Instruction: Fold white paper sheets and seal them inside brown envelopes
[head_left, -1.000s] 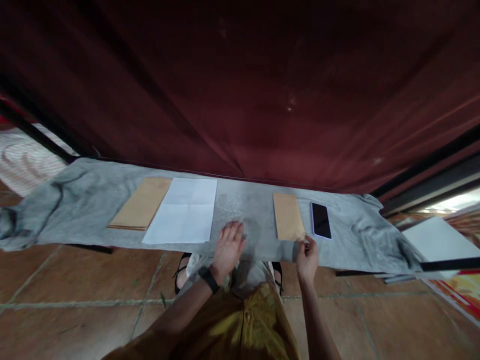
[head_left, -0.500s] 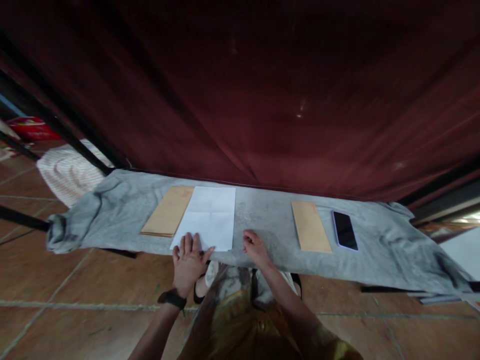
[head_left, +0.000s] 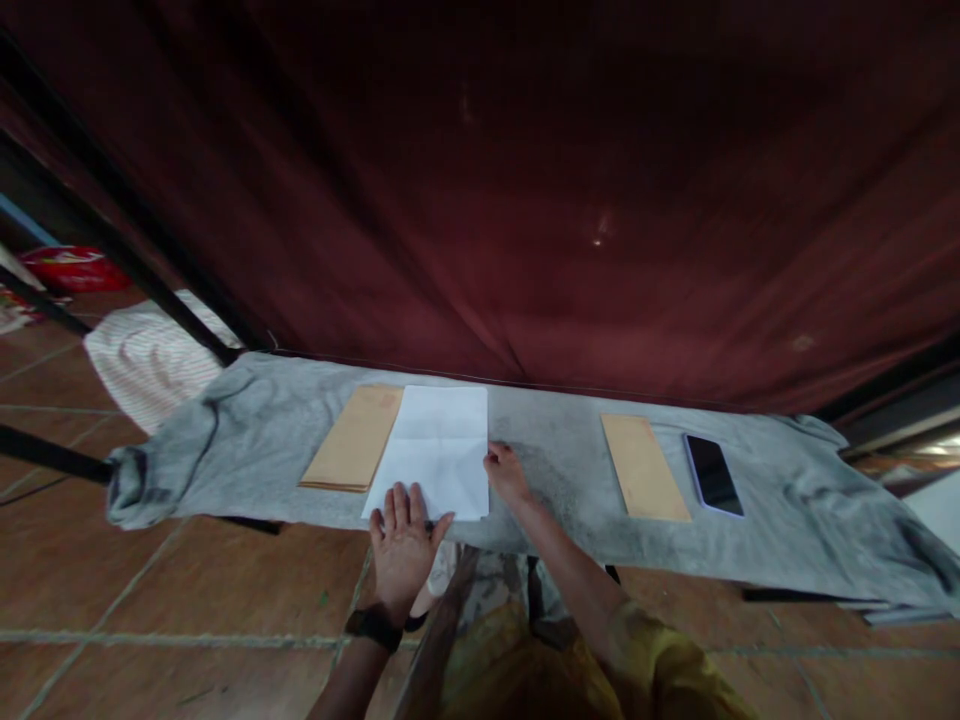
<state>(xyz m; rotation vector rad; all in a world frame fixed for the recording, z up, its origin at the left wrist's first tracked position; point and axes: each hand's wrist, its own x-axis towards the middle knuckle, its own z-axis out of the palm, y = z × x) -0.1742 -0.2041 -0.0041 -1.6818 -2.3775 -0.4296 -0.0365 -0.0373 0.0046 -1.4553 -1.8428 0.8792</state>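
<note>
White paper sheets (head_left: 439, 430) with faint fold creases lie in a small stack on the grey cloth. My left hand (head_left: 403, 550) rests flat on their lower left edge, fingers spread, with a dark band on the wrist. At the right edge of the paper, my right hand (head_left: 508, 473) has its fingers curled together, the fingertips pinching that edge. Left of the sheets lies a stack of brown envelopes (head_left: 352, 440), touching or just under their side. A single brown envelope (head_left: 645, 468) lies apart, farther right.
A phone (head_left: 712, 475) with a dark screen lies right of the single envelope. The grey cloth (head_left: 225, 440) covers a narrow bench against a dark red curtain (head_left: 480, 250). Black metal bars (head_left: 127, 210), a striped cloth (head_left: 161, 355) and a red bag (head_left: 75, 268) are at left.
My right hand has moved left and up to the right edge of the paper. My left hand stays flat on the sheets. The whole view has shifted slightly.
</note>
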